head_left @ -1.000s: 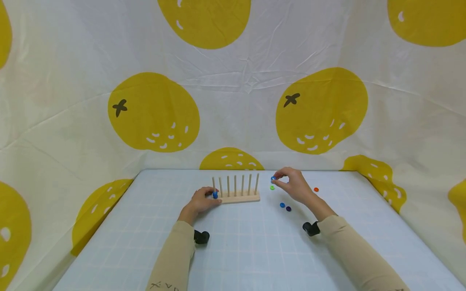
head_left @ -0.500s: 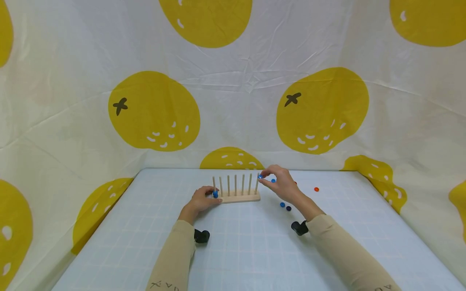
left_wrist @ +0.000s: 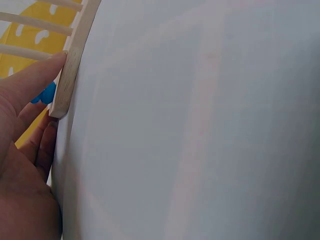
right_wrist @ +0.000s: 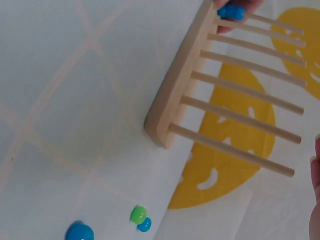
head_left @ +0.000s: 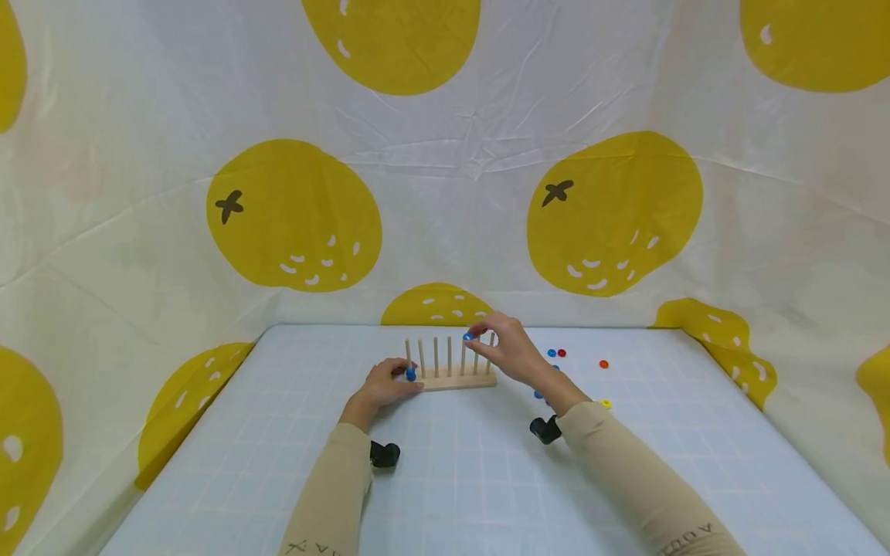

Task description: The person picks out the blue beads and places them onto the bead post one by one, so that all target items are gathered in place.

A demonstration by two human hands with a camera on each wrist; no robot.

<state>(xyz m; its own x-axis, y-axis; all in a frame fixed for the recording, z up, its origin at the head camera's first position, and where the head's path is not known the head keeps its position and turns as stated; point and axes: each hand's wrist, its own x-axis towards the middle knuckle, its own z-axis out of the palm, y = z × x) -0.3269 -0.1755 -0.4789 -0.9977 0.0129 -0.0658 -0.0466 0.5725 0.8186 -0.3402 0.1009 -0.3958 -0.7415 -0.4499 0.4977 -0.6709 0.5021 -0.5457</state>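
A wooden peg rack (head_left: 459,382) with a row of upright pegs stands toward the back of the table. Its left end is gripped by my left hand (head_left: 385,382), thumb along the front of the base. Blue beads (head_left: 411,374) sit low on the leftmost peg, between that thumb and the fingers. Above the right part of the rack, my right hand (head_left: 511,351) pinches a blue bead (head_left: 468,337) near the peg tops. In the right wrist view only that hand's fingers (right_wrist: 316,180) show at the edge, and the pinched bead is out of sight.
Right of the rack lie a blue bead (head_left: 552,353), a red bead (head_left: 562,353), an orange bead (head_left: 603,364) and a yellow bead (head_left: 606,404). My right forearm partly covers others. A green bead (right_wrist: 138,214) shows in the right wrist view. A patterned cloth hangs behind the table.
My right hand has carried the blue bead leftward, from right of the rack to above its pegs. The left hand stays on the rack's end.
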